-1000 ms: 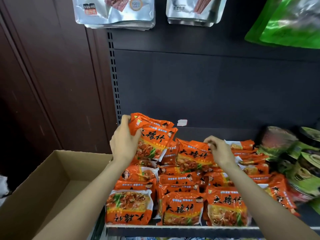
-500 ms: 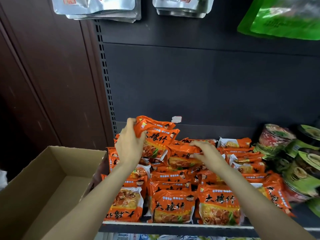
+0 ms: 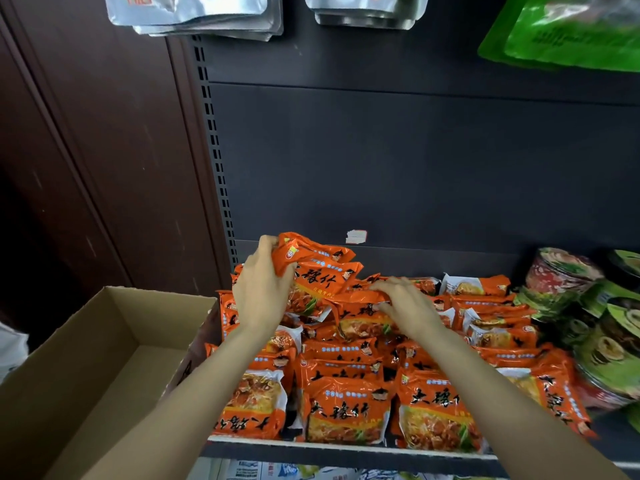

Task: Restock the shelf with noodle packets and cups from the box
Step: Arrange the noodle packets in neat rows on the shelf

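The left hand [image 3: 261, 296] is gripping the upper left corner of the top orange packet [image 3: 318, 268], fingers and thumb curled round its crinkled edge, at the back left of the shelf [image 3: 346, 450]. That packet is standing tilted on the heap of orange noodle packets [image 3: 346, 403], which is filling the shelf from the perforated upright [image 3: 214, 161] on the left to the noodle cups [image 3: 609, 323] on the right. The right hand [image 3: 408, 308] is lying palm down on a second packet [image 3: 363, 317] near the middle of the heap, fingers bent and reaching left over its top edge; whether they are pinching the wrapper cannot be told.

The packets are overlapping too much for a full count; three are facing out along the front lip, with several rows piling behind. At least four cups are showing, stacked on their sides, green-lidded and red, touching the rightmost packets.

Above the heap the dark back panel [image 3: 415, 161] is leaving open room up to the hanging goods: two bunches of silver pouches [image 3: 201, 15] and one of green bags [image 3: 571, 32]. One cardboard box [image 3: 86, 368] is sitting open just left of the shelf, its right wall touching the shelf's left end, with its bare floor showing.
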Demonstrator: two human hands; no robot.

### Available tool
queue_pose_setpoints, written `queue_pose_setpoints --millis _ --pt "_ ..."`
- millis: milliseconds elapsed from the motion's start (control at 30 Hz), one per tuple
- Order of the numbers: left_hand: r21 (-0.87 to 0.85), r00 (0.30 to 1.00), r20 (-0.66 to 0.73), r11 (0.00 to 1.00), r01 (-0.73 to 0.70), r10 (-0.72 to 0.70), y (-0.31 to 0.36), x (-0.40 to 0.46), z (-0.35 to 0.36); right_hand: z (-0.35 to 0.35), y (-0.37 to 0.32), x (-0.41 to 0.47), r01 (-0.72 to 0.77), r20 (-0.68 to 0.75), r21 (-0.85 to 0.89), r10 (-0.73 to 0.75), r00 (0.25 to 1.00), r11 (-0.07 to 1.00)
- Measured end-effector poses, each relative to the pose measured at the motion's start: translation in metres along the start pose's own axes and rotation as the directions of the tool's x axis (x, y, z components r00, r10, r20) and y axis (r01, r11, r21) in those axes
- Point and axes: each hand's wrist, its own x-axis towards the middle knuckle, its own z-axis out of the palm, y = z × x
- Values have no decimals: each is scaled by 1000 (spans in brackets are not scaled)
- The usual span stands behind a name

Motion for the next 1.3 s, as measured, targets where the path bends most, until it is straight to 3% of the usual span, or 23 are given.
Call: queue_pose_setpoints --millis 267,733,867,1000,1133,1300 --pt "4 1000 4 1000 3 -3 -5 -4 -4 -13 3 12 87 244 69 -101 965 994" --pt "-73 989 139 997 -32 42 -16 -22 -4 -10 17 -4 14 247 323 -99 964 946" --pt "-52 983 173 998 -45 53 -18 -21 -5 -8 23 -6 -23 141 312 -22 990 950" --pt "-48 986 165 999 -3 11 -17 -18 -5 -3 22 -10 -35 43 131 29 999 991" --pt "-30 986 165 1000 4 2 -17 -17 -5 1 15 -12 -23 82 70 18 996 997" --pt "-47 988 155 999 7 0 -15 -17 -4 -12 12 -4 30 258 112 -58 964 993"
